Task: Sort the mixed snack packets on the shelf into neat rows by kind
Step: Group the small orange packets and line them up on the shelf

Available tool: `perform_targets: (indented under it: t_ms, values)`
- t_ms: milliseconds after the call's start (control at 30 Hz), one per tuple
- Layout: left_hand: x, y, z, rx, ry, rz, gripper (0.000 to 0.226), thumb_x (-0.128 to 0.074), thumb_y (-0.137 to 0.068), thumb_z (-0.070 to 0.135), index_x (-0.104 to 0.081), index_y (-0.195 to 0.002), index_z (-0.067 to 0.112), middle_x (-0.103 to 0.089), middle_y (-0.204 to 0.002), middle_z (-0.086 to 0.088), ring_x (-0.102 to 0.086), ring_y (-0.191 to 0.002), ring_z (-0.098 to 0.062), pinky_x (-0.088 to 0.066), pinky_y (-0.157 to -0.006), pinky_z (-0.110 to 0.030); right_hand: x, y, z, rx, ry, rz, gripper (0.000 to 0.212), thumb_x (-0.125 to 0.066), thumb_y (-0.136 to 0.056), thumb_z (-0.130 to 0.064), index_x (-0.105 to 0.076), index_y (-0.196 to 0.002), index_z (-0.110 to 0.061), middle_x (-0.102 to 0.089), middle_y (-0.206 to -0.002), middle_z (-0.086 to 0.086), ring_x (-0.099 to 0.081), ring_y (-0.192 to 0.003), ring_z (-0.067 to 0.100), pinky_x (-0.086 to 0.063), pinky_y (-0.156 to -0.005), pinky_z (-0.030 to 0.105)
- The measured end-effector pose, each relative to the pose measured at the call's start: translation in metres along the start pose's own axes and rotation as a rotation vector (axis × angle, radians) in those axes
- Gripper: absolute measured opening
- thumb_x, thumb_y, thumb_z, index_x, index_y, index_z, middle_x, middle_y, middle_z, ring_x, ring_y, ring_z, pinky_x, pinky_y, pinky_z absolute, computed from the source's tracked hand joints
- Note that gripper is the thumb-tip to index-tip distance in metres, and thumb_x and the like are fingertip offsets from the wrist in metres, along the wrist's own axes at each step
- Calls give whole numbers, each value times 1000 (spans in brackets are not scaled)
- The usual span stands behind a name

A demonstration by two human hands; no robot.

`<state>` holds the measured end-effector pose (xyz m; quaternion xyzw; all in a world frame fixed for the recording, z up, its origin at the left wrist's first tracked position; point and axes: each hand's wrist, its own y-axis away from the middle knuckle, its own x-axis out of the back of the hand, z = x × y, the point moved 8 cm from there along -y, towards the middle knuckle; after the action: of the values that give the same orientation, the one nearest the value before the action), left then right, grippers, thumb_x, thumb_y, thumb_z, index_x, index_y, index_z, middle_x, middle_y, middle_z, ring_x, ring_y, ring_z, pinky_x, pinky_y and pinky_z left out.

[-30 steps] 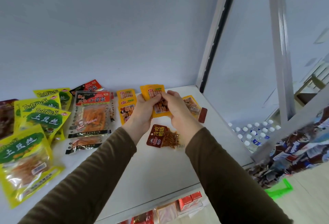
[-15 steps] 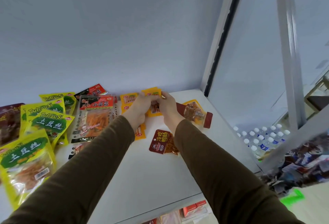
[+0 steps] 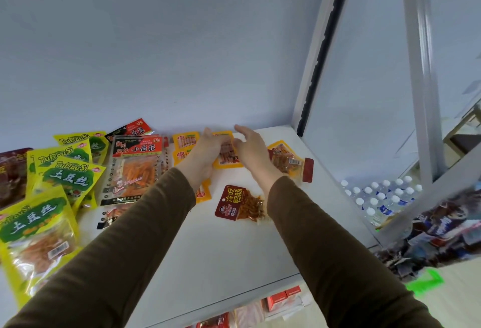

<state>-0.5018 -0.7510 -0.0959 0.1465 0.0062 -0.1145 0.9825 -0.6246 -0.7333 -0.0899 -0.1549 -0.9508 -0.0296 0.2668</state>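
Your white shelf met a pale back wall. At its left lay overlapping yellow-green packets, with a dark red packet at the far edge. Beside them lay clear packets with red labels. Small orange packets lay near the back. A red-labelled packet lay alone, mid-shelf. Another orange packet lay to the right.
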Motion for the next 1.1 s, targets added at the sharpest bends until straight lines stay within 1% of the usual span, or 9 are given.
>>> perform_targets:
  t_ms: [167, 300, 367, 567, 667, 767, 867, 967, 1100]
  values:
    - [8, 16, 20, -159, -232, 6, 61, -51, -108, 22, -25, -163, 26, -42, -153, 2, -47, -131, -16, -34, -95, -26, 85, -3, 38, -28, 227, 252, 34, -58, -102, -27, -60, -135, -22, -60, -137, 0, -54, -120, 16, -42, -90, 22]
    - [-18, 28, 18, -269, -433, -53, 51, -50, -105, 14, -42, -155, 24, -56, -133, 6, -57, -104, -10, -48, -78, -19, 102, -11, 83, -258, 583, 127, 62, -64, -94, -52, -51, -139, -12, -55, -134, 13, -49, -126, 35, -46, -99, 45]
    - [-45, 36, 10, -362, -565, -139, 50, -51, -105, 13, -45, -153, 22, -51, -149, 3, -52, -129, -16, -43, -103, -28, 99, -15, 96, -323, 602, 60, 75, -72, -86, -60, -50, -137, -10, -59, -131, 13, -56, -121, 36, -50, -96, 45]
    - [-101, 52, -42, -421, -1127, -448, 62, -40, -110, 34, -17, -165, 22, -8, -173, -7, -4, -160, -26, -6, -127, -41, 90, -15, 109, -356, 513, -56, 50, -81, -81, -51, -64, -101, -9, -68, -89, 6, -63, -77, 24, -38, -54, 28]
    - [-102, 49, -64, -398, -1351, -487, 67, -30, -110, 48, -3, -166, 24, 2, -174, -8, 9, -160, -27, -1, -127, -46, 89, -9, 109, -370, 512, -83, 41, -74, -87, -46, -67, -99, -8, -70, -92, 6, -64, -80, 23, -48, -64, 30]
    - [-99, 51, -73, -432, -1412, -515, 70, -29, -109, 52, 3, -166, 26, 6, -173, -7, 13, -159, -25, 3, -127, -44, 91, 0, 97, -304, 624, -50, 50, -70, -92, -50, -63, -124, -12, -66, -120, 9, -62, -108, 28, -52, -92, 38]
    - [-95, 54, -78, -476, -1435, -504, 70, -27, -109, 54, 5, -165, 28, 10, -173, -5, 16, -158, -21, 8, -126, -40, 89, 12, 82, -251, 661, -45, 65, -74, -89, -52, -50, -135, -13, -60, -126, 9, -61, -111, 28, -45, -78, 32]
    - [-91, 60, -82, -493, -1438, -492, 68, -25, -109, 54, 6, -165, 29, 11, -173, -3, 17, -158, -19, 9, -126, -38, 82, 12, 83, -284, 670, -121, 56, -75, -88, -49, -57, -124, -10, -66, -112, 10, -64, -96, 27, -40, -65, 30]
    - [-89, 68, -83, -530, -1438, -467, 66, -25, -109, 54, 3, -165, 31, 7, -173, -2, 13, -159, -19, 7, -128, -40, 75, 13, 89, -334, 567, -199, 43, -71, -93, -44, -64, -116, -9, -67, -107, 10, -66, -96, 27, -53, -77, 34]
